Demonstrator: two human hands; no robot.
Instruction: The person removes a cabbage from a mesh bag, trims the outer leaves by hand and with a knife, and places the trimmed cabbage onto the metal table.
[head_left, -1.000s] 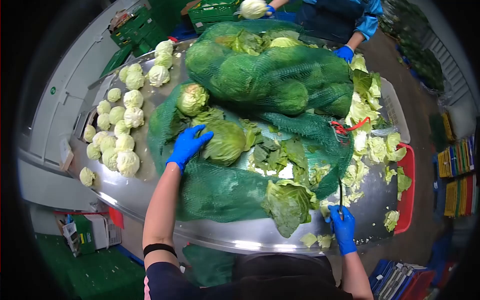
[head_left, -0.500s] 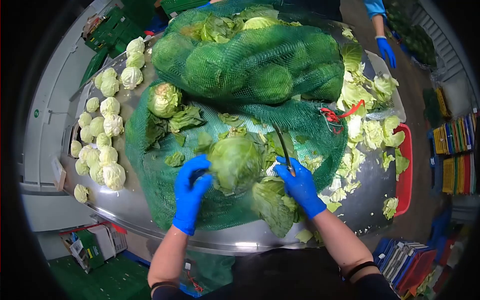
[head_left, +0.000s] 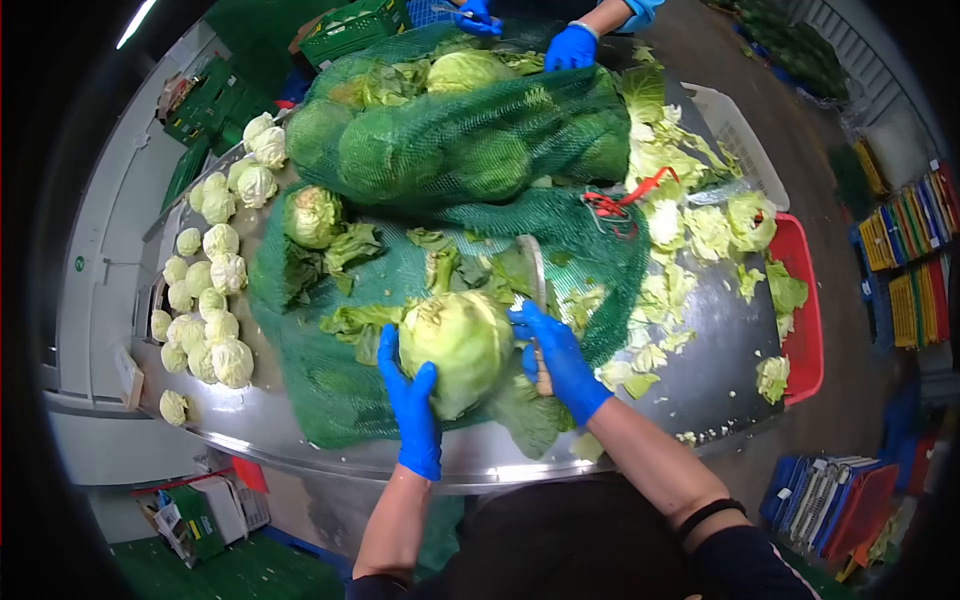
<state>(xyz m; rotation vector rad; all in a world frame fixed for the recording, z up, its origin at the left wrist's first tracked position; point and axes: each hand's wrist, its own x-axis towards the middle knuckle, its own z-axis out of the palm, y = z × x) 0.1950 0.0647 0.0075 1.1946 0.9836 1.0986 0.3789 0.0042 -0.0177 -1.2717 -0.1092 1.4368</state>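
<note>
My left hand (head_left: pixel 412 405), in a blue glove, grips a pale green cabbage head (head_left: pixel 458 342) from its left side, over the green net (head_left: pixel 330 370) spread on the steel table. My right hand (head_left: pixel 553 353), also gloved in blue, holds a knife (head_left: pixel 535 285) whose blade points up and away, right beside the cabbage. Loose dark outer leaves (head_left: pixel 350 248) lie around it on the net.
A full green net sack of cabbages (head_left: pixel 450 140) lies behind. Several trimmed heads (head_left: pixel 205 300) sit in rows on the left of the table. Leaf scraps (head_left: pixel 690 235) litter the right side by a red crate (head_left: pixel 805 320). Another person's gloved hands (head_left: pixel 570 45) work at the far edge.
My left hand has drawn the cabbage nearer and turned it so its pale side faces up. My right hand with the knife has closed in against the cabbage's right side.
</note>
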